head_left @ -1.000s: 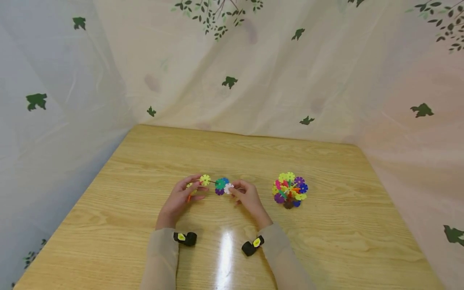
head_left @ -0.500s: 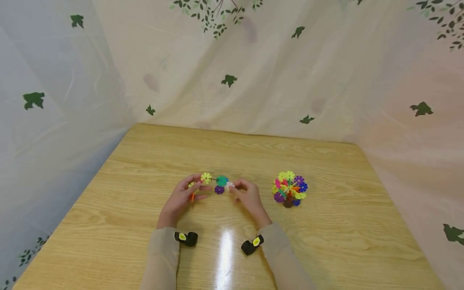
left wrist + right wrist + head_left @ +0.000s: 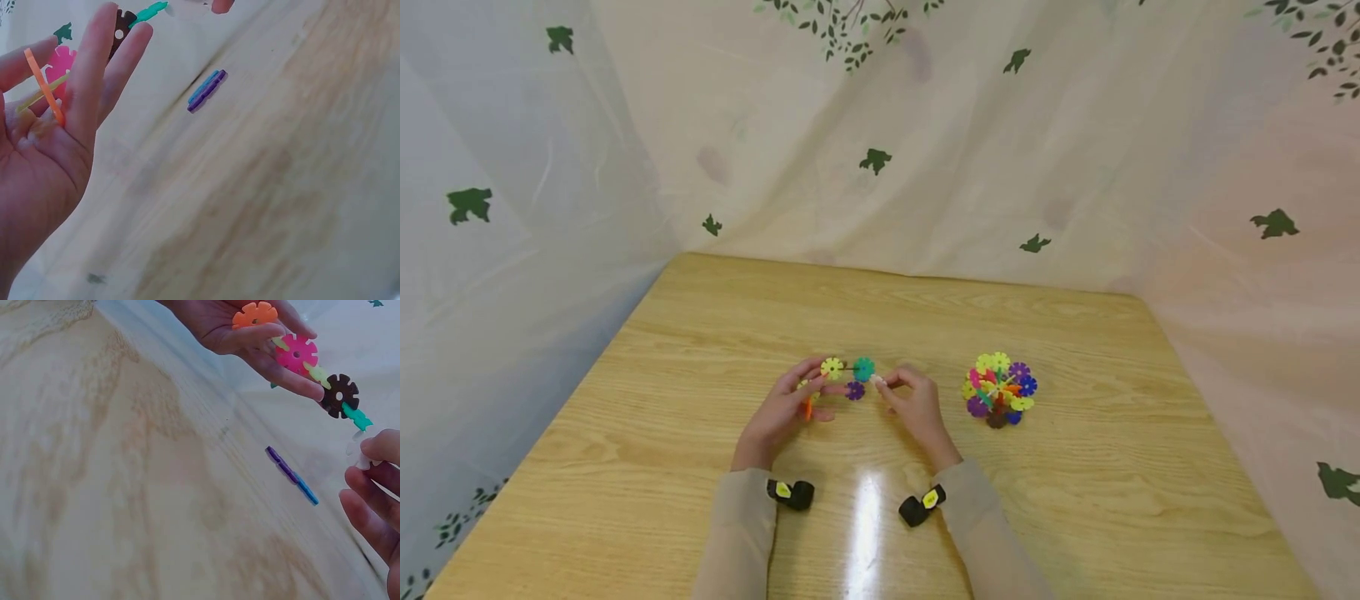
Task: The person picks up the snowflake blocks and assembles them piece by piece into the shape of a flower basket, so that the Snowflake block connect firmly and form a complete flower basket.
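In my left hand is a chain of slotted flower-shaped plastic discs, gripped between thumb and fingers. From the palm outward run an orange disc, a yellow one, a pink disc, another yellow disc, a brown disc and a green disc. My right hand pinches a white disc between thumb and fingers, right at the green disc's free edge. Whether their slots interlock cannot be told. Below, a purple disc and a blue disc lie on the table.
A multicoloured ball-like cluster of joined flower discs stands on the wooden table, right of my right hand. Printed cloth hangs behind the table and along both sides.
My left hand has shifted slightly right, bringing the chain's green end towards the white disc. The white disc has turned more edge-on in the right fingers. The cluster stays put.
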{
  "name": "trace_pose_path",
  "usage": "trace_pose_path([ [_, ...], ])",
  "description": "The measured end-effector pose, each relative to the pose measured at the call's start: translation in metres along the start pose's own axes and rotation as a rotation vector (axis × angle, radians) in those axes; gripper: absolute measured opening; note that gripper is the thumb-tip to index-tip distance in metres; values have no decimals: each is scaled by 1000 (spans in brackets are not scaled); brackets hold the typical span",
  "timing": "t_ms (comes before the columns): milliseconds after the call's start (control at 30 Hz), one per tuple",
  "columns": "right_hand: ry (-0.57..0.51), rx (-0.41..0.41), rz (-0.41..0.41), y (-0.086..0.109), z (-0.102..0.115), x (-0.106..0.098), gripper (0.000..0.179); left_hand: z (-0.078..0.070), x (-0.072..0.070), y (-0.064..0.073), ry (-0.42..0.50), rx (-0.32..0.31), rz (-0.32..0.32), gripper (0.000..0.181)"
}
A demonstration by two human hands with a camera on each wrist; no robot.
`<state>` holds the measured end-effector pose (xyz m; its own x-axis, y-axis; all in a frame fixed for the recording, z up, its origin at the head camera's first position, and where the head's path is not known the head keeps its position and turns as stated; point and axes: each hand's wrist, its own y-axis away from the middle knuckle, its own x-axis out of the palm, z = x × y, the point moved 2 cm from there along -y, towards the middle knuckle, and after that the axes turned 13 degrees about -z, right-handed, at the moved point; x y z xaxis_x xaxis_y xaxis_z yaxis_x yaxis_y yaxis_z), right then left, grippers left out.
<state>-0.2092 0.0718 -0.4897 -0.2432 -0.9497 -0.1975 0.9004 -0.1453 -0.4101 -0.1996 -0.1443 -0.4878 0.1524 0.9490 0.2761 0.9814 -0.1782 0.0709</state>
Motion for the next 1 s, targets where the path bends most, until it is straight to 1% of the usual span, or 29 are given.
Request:
trace_pose_path([
  [100,26,-6,-16,0,2,1,11,0,-1,0,-15,20,34,50],
  [167,41,-24,-26,1,2,1,9,1,-1,1,-20,37,60,53],
  [200,38,-33,-30,0,-2,2,9,1,-1,1,-17,42,68,54],
  [300,19,-79,-43,0,-7,1,9,1,-1,1,-31,28,72,56],
  [467,11,-124,-44,0,-7,0,9,2,0,2,-90,-11,58,54],
  [600,-2,-137,-19,0,-6,-1,9,3,0,2,-125,-17,63,51],
  [667,8,-139,1,0,-6,0,8,4,1,2,-140,-17,72,50],
  [833,13,-123,53,2,-4,0,6,5,3,2,-171,-20,97,47],
  [1000,10,-117,65,3,-5,0,6,7,4,2,-192,-10,101,46],
])
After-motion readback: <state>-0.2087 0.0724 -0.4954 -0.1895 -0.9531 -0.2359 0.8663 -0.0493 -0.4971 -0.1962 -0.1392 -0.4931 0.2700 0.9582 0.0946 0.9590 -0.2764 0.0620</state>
